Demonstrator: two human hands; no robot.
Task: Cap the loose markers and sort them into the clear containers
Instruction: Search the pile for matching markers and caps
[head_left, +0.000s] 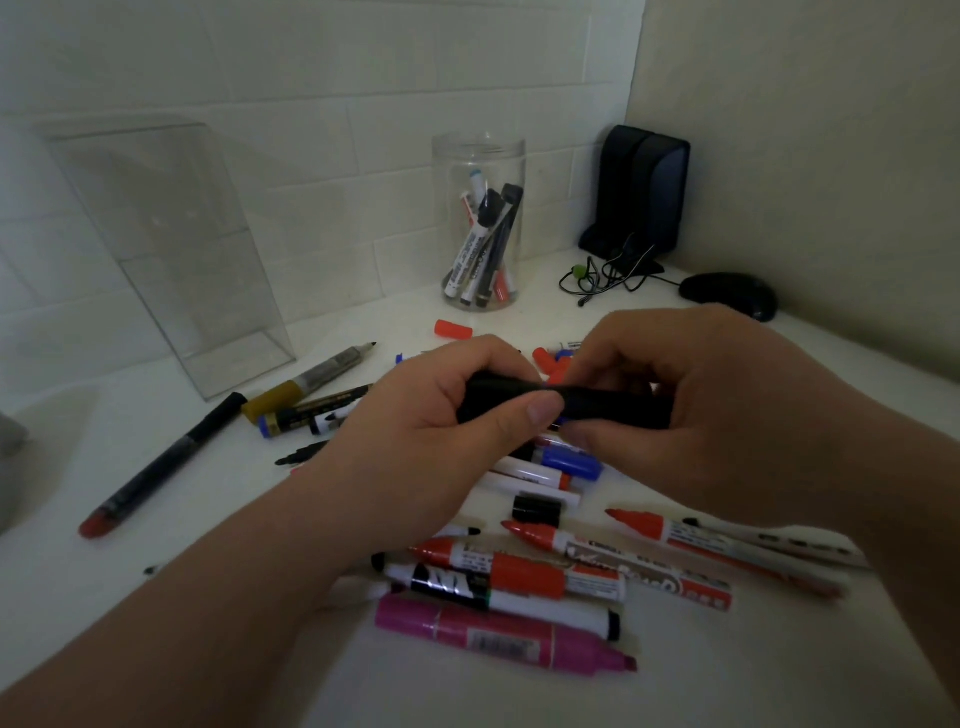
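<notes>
I see both forearms reaching in, left hand (447, 415) and right hand (691, 410) each in a curled grip on one black marker (597, 405), held level above the surface (779, 675).

Dim light; white tiled wall (311, 104) behind, plain wall (805, 156) at right, white surface (727, 675) below, black speakers (644, 187) in the corner.

Tabletop (156, 597): white; wall tiles (311, 78): white with pale grout lines; black marker (597, 405): uniform black; pink marker (498, 636): magenta, redder label; red marker (524, 574): red barrel, white label, black print; cap 1 (453, 329): red; cap 2 (536, 509): black; long marker (161, 462): black barrel, red end; round jar (480, 223) and rectangular container (171, 249): clear; speakers (644, 187) and mouse (730, 295): black.
</notes>
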